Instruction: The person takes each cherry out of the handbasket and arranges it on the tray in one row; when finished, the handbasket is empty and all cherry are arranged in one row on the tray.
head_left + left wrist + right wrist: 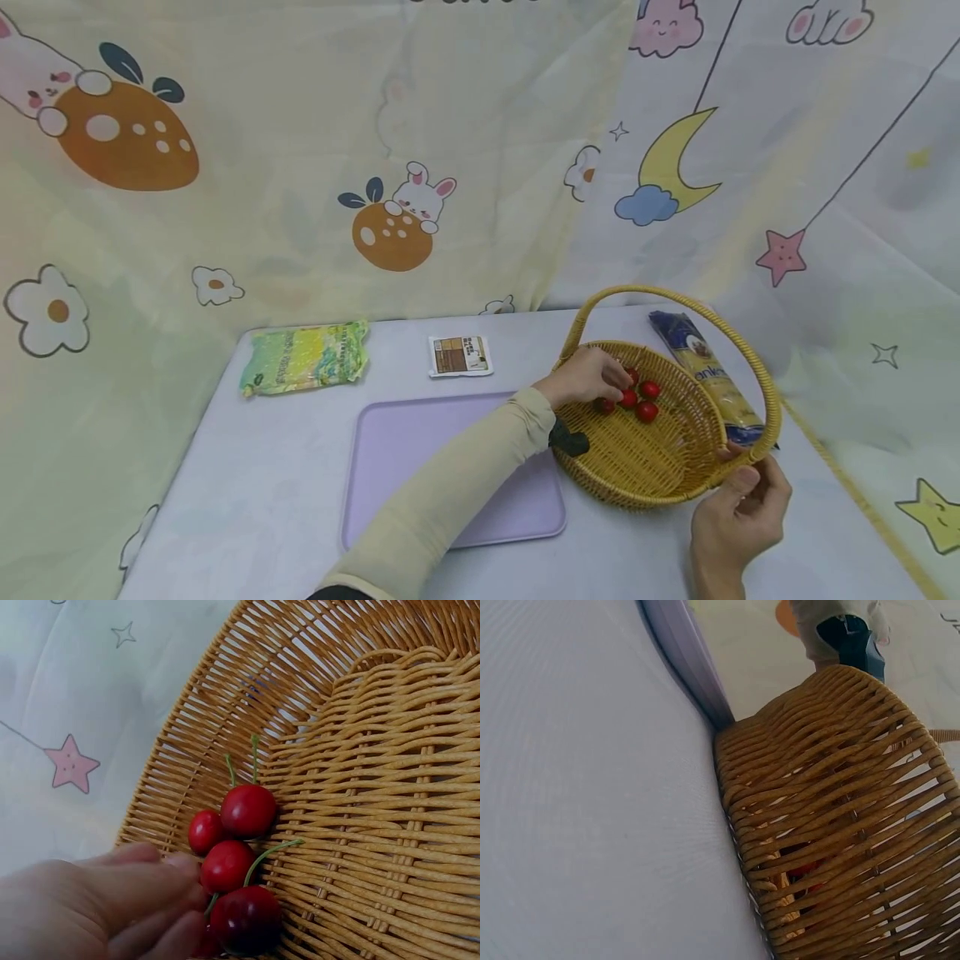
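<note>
A yellow woven basket (637, 462) with a tall arched handle stands at the right of the table. Several red cherries (647, 411) lie inside it, some with green stems. My left hand (588, 377) reaches over the near-left rim to them. In the left wrist view, the fingers of the left hand (127, 900) lie extended against the cherries (229, 866), partly covering one at the bottom. My right hand (738, 517) grips the basket's rim by the handle's base at the near right. The right wrist view shows the basket's outer wall (840, 810), but not that hand.
Left of the basket lies a lilac tray (405, 450), partly under the left forearm. A green-yellow packet (306, 358) and a small white-edged packet (460, 356) lie along the back. Behind the basket's right side is a blue and yellow bag (708, 371).
</note>
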A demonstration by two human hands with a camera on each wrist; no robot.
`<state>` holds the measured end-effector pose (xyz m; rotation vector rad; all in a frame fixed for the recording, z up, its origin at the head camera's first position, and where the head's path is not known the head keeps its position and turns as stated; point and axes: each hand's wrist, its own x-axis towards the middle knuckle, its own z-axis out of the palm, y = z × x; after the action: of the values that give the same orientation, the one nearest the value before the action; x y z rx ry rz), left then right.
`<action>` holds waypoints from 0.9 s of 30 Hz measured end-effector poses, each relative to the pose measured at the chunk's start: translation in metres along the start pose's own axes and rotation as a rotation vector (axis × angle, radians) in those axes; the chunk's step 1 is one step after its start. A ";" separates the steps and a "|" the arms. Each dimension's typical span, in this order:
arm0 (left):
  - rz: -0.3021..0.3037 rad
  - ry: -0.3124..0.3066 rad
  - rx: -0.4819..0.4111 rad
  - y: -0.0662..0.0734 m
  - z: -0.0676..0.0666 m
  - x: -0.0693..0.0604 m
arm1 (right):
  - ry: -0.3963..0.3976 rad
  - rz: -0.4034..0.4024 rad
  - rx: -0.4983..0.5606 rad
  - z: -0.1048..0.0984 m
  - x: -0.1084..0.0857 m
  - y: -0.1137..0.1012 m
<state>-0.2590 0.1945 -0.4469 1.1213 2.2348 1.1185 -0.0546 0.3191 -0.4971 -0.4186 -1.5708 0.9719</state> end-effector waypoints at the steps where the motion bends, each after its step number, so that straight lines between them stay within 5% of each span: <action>1: -0.002 -0.014 0.022 0.000 0.000 0.000 | -0.002 -0.001 0.000 0.000 0.000 0.000; 7: 0.007 -0.084 0.132 0.000 0.000 0.000 | 0.001 -0.008 0.001 -0.001 0.000 0.000; 16: 0.009 -0.072 0.225 0.002 0.000 -0.001 | 0.008 -0.017 0.006 0.000 0.001 -0.001; 27: 0.033 -0.166 0.321 0.004 -0.007 -0.005 | 0.032 -0.021 0.061 0.002 0.001 -0.011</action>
<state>-0.2590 0.1882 -0.4397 1.3270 2.3216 0.6629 -0.0536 0.3127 -0.4874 -0.3724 -1.5107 0.9894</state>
